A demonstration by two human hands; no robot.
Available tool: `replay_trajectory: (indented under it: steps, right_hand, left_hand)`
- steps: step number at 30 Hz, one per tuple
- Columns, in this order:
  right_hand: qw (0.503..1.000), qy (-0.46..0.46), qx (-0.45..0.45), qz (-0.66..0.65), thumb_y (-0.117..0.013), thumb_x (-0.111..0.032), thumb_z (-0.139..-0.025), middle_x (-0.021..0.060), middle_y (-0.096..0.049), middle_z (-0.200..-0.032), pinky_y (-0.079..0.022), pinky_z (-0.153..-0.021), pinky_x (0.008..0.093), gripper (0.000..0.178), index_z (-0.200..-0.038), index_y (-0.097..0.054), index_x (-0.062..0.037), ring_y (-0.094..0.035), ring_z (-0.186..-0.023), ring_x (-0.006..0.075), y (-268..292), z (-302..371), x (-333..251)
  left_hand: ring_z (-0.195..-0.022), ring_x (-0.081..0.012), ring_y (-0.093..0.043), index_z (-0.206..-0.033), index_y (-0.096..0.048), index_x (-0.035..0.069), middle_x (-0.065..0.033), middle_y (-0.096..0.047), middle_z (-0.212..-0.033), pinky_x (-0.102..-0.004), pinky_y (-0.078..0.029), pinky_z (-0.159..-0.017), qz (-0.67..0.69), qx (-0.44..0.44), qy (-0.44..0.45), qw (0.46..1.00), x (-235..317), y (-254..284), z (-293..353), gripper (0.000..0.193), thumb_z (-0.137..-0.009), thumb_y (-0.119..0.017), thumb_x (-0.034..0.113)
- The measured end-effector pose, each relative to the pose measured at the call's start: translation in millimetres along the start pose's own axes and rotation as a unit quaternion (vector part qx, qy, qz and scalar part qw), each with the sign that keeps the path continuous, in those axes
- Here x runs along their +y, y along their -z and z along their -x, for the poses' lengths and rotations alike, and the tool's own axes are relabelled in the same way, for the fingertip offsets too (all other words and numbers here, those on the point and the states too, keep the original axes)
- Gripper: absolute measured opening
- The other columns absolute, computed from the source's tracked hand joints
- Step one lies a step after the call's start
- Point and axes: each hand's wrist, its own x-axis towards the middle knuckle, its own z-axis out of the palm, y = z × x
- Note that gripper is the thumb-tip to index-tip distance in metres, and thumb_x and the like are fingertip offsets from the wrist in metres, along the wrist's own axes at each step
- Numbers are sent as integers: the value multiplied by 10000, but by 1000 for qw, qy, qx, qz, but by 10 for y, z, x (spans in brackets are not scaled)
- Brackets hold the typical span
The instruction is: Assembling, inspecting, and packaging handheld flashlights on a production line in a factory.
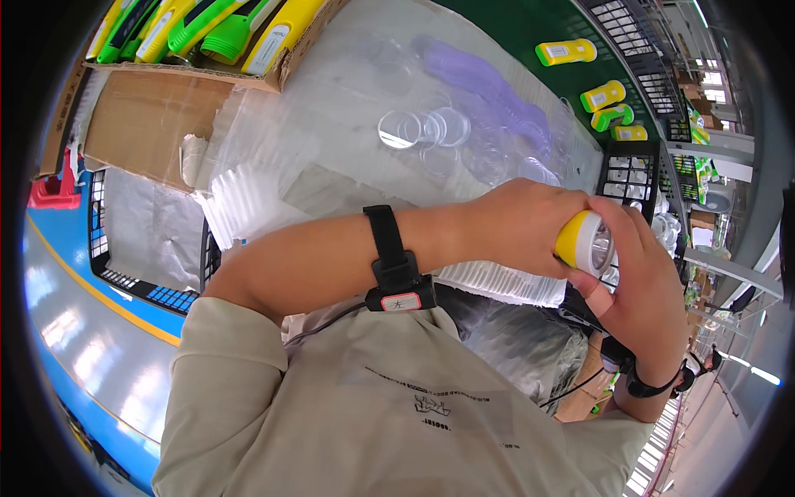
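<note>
A yellow flashlight [568, 238] with a white-rimmed head is held between my two hands at the right of the table. My left hand [523, 225] reaches across and is closed around its body, most of which the hand hides. My right hand [639, 263] curls around the white head [598, 246], thumb below and fingers above. A shiny reflector shows inside the head, facing right. Beyond my hands, several clear round lenses [424, 128] lie on the table next to a purple plastic bag [489, 87].
At the back left, a cardboard box [273, 81] holds many yellow and green flashlights. Several flashlights [603, 96] rest on a green conveyor belt [530, 29] at the right. A black crate [631, 170] stands by it. Stacked clear plastic trays [505, 282] lie near my body.
</note>
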Motion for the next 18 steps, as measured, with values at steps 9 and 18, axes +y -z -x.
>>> replay_trajectory:
  steps: [9, 18]
  right_hand:
    - [960, 231, 158, 28, -580, -538, -769, 92, -530, -1202, -318, -995, 507, 568, -1186, -567, -151, -422, -1217, 295, -109, -64, 130]
    - [922, 103, 288, -238, -366, -419, -926, 136, -407, -1346, -217, -1068, 442, 509, -1296, -457, -81, -339, -1293, 279, -865, -92, 476]
  left_hand:
    - [-805, -334, -615, -1014, -539, 82, -120, -632, -883, -406, -492, -680, 11, -10, -11, 1000, -28, 57, -2, 496, -607, -760, 261]
    - [-759, -322, -628, -1002, -511, 58, -126, -637, -856, -415, -497, -629, -88, -67, -50, 993, 54, -117, -126, 427, -653, -697, 218]
